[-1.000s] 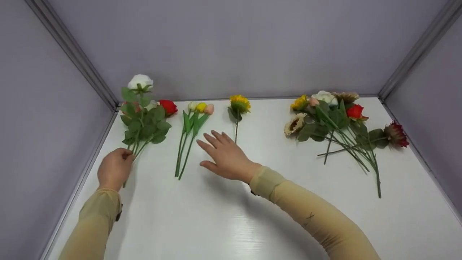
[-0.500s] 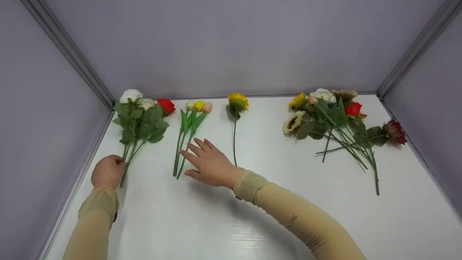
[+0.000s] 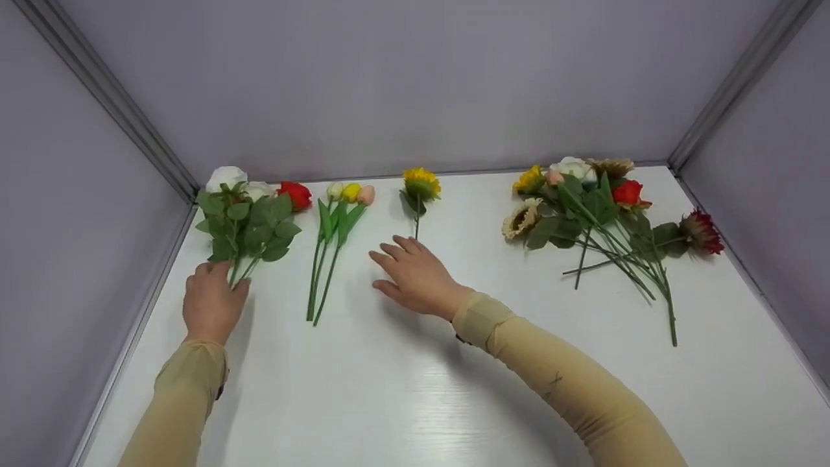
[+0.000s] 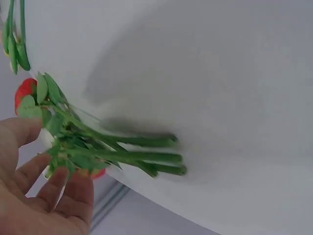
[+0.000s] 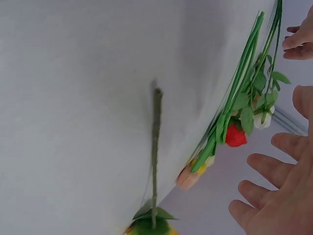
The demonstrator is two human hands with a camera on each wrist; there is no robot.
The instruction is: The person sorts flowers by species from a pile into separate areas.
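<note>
My left hand (image 3: 214, 301) is over the stems of a bunch of roses at the far left of the table. In the left wrist view its thumb and fingers are spread apart near the green stems (image 4: 146, 156), not closed on them. The bunch has a white rose (image 3: 225, 178), a second whitish one and a red rose (image 3: 295, 194). My right hand (image 3: 421, 279) hovers palm down over the middle, fingers straight, holding nothing. Beyond it lies a yellow sunflower (image 3: 421, 185), whose stem (image 5: 156, 142) shows in the right wrist view. Three tulips (image 3: 325, 220) lie between the hands.
A mixed pile of flowers (image 3: 600, 211) with crossed stems lies at the right, including a dark red flower (image 3: 701, 232) and a cream sunflower (image 3: 521, 219). Grey panels (image 3: 415, 84) wall the white table (image 3: 363, 402) at the back and sides.
The raised white rose has come down onto the rose bunch. My left hand has let go of its stem and shifted over the stems. My right hand went left, then back right.
</note>
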